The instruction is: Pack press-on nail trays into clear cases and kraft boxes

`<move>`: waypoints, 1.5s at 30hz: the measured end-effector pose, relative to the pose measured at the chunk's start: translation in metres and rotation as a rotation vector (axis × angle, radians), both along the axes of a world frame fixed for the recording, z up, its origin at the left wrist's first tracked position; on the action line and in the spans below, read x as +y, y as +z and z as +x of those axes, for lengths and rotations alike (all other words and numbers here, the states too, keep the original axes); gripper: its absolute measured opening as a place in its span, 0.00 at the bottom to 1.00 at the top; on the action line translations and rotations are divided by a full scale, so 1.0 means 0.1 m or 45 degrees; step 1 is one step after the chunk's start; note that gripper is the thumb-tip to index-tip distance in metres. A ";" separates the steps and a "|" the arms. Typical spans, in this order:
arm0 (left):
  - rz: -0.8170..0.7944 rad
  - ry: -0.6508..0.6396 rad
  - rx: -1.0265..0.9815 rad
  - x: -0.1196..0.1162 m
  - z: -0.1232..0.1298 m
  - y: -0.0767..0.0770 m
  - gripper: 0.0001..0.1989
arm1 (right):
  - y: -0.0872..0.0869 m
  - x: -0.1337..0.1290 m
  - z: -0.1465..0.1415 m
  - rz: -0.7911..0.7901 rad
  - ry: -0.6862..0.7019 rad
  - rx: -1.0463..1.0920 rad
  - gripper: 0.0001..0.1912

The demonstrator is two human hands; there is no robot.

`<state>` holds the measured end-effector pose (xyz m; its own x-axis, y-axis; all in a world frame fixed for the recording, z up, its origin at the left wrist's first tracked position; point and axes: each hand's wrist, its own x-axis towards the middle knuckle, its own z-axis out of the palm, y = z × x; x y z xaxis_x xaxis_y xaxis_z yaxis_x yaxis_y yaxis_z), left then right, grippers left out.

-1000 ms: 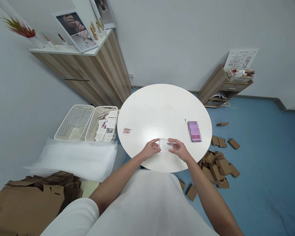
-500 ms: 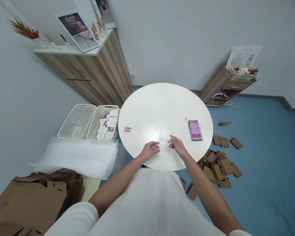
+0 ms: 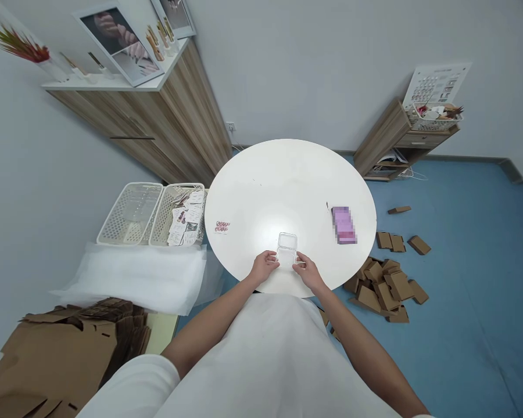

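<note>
A clear plastic hinged box [image 3: 287, 248] is spread wide near the front of the round white table [image 3: 296, 168], its lid folded back away from me. My left hand [image 3: 264, 268] grips the box's left side between thumb and fingers. On the right side, my right hand [image 3: 307, 271] holds it the same way. Through the transparent base I see only white. Further left on the table lies a small set of pinkish press-on nails [image 3: 222, 227]. A blurred-out purple phone-shaped object [image 3: 344, 224] rests to the right, with a tiny dark item [image 3: 327, 205] beside it.
Left of the table stand two white baskets, one [image 3: 187, 217] holding printed cards. White foam sheets [image 3: 143, 276] and flat cardboard [image 3: 56, 360] lie nearer me. Several small brown boxes [image 3: 383, 287] are piled on the blue floor at right. Wooden cabinets [image 3: 192, 110] stand behind.
Both hands have brought the clear box lower and squared it toward me. My right hand has moved from its upper right edge down to its right side.
</note>
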<state>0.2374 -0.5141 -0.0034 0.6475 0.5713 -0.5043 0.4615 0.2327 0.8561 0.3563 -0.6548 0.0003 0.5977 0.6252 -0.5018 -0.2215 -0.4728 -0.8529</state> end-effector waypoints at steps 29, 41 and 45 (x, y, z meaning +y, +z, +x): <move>0.341 -0.156 0.219 -0.09 0.29 -0.13 0.13 | -0.17 0.13 0.18 -0.137 0.026 0.106 0.29; 0.248 -0.032 0.281 -0.04 0.06 -0.18 0.20 | -0.13 0.08 0.13 -0.171 -0.090 -0.180 0.26; 0.355 -0.043 0.198 0.27 -0.23 -0.11 0.17 | 0.03 0.28 0.04 -0.109 -0.058 -0.324 0.24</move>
